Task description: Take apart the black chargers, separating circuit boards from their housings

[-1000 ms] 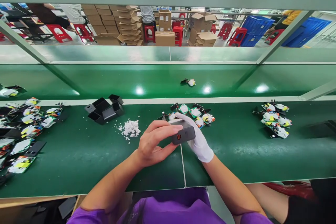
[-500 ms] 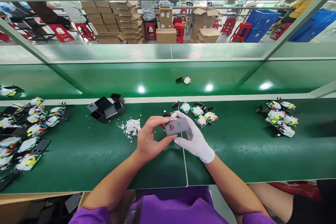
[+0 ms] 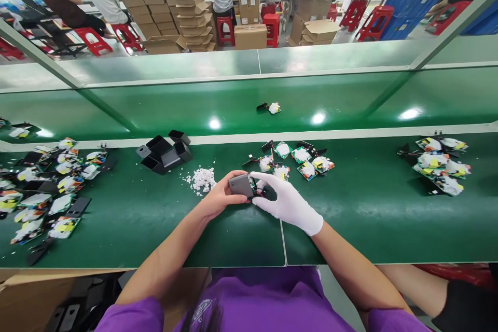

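Note:
My bare left hand [image 3: 218,199] grips a small grey plastic casing [image 3: 240,185] between thumb and fingers, in front of my chest above the green bench. From the casing's right end a circuit board [image 3: 252,184] with wires sticks out. My right hand [image 3: 290,202], in a white glove, pinches at this end with thumb and forefinger. Just beyond the hands lie several circuit boards [image 3: 301,154] coated with white compound. A heap of white crumbs [image 3: 203,180] is beside my left hand.
Black empty housings [image 3: 157,153] stand at the back left. Piles of boards lie far left [image 3: 62,176] and right [image 3: 433,161]. One board [image 3: 274,108] rests on the green belt behind the ledge. A metal post [image 3: 447,31] slants at the right. A box [image 3: 66,295] stands below the bench.
The grey casing has turned and moved left, and its right end now shows a circuit board. My right hand has shifted from the casing to that end. The view has tilted.

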`<state>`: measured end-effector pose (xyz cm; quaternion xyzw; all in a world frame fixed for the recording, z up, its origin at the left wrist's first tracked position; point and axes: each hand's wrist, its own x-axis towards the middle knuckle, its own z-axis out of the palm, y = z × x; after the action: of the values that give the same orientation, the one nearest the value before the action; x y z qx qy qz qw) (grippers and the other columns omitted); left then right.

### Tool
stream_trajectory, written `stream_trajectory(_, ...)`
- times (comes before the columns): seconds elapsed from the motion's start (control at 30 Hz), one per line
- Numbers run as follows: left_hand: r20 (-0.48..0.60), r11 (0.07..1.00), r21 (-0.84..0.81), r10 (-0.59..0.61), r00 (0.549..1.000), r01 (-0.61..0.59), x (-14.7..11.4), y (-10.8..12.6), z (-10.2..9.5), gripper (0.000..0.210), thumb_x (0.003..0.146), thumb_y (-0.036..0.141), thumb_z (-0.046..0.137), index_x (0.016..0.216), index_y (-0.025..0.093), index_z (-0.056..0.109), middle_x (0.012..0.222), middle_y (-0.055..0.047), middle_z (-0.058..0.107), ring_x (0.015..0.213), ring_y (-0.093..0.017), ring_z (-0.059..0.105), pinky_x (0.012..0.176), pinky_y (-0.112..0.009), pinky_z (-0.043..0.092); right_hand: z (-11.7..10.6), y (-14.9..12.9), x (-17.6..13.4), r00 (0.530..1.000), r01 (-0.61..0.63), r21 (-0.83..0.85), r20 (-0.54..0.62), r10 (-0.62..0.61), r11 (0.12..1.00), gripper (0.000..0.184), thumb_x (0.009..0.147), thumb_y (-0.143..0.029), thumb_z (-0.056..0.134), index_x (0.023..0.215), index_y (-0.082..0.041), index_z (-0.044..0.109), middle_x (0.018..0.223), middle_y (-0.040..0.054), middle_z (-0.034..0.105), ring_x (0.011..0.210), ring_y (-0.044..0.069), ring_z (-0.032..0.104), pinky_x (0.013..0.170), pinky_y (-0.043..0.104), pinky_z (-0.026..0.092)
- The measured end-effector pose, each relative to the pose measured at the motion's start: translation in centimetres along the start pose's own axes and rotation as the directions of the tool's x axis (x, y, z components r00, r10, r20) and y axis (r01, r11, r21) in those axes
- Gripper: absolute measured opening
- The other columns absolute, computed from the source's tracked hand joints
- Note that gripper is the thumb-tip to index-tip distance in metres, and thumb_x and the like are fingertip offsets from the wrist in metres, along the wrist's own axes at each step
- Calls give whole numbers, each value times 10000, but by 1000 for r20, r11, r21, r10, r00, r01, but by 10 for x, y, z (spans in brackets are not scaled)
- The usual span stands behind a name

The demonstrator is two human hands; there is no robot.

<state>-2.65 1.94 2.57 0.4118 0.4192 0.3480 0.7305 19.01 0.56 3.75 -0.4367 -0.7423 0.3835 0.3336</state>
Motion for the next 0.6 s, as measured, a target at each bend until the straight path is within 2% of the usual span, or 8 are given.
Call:
stream_trajectory(0.13,-11,999,32,38,999,-37,0,-16,-7,577,563,244,925,1042,216,603,931,10,666,807,-148,660,771,-268,549,2,7,1,996,86,-114,-18,-88,990,258,877,-120,567,1106,-210,643,981,53,728,926,196,694,868,359,555)
stream_trajectory(0.27,-23,989,128,76,997,-73,0,-24,-13,541,616,292,909,1043,221,584,933,17,636,804,-133,628,734,-229,507,3,13,4,984,169,-325,8,-176,930,111,933,-174,558,984,-210,650,1121,95,710,1024,225,670,866,360,536)
stream_trajectory(0.33,-15,984,146,103,995,-100,-1,-26,-16,532,640,320,890,1045,223,558,942,9,631,821,-140,628,745,-238,510,4,15,5,987,157,-414,99,-127,896,100,957,-208,556,960,-201,655,1133,103,708,998,225,668,837,345,516)
stream_trajectory(0.43,43,958,244,147,988,-153,-3,-27,-14,506,708,338,829,1083,233,506,1003,-24,648,876,-166,646,782,-272,533,9,15,5,961,118,-502,274,28,857,168,981,-227,533,887,-172,662,920,95,709,846,214,649,744,316,459)
stream_trajectory(0.5,91,873,441,189,978,-210,-6,-28,-11,502,751,291,784,1153,244,487,1088,-53,652,961,-191,653,839,-308,545,15,15,3,943,94,-503,322,85,859,190,975,-218,530,845,-164,657,823,78,672,769,199,619,687,299,416)
stream_trajectory(0.57,130,695,647,305,943,-314,-9,-30,-9,574,779,219,742,1270,262,449,1214,-85,622,1020,-200,648,889,-343,551,20,16,2,945,65,-477,313,100,876,186,968,-209,530,831,-167,648,804,61,646,733,181,594,652,284,383)
stream_trajectory(0.6,158,584,720,386,909,-373,-10,-31,-9,627,790,184,719,1331,272,414,1285,-105,592,1026,-198,647,903,-359,554,21,16,2,947,47,-461,304,108,886,180,964,-209,533,825,-171,642,800,52,636,723,173,582,641,278,368)
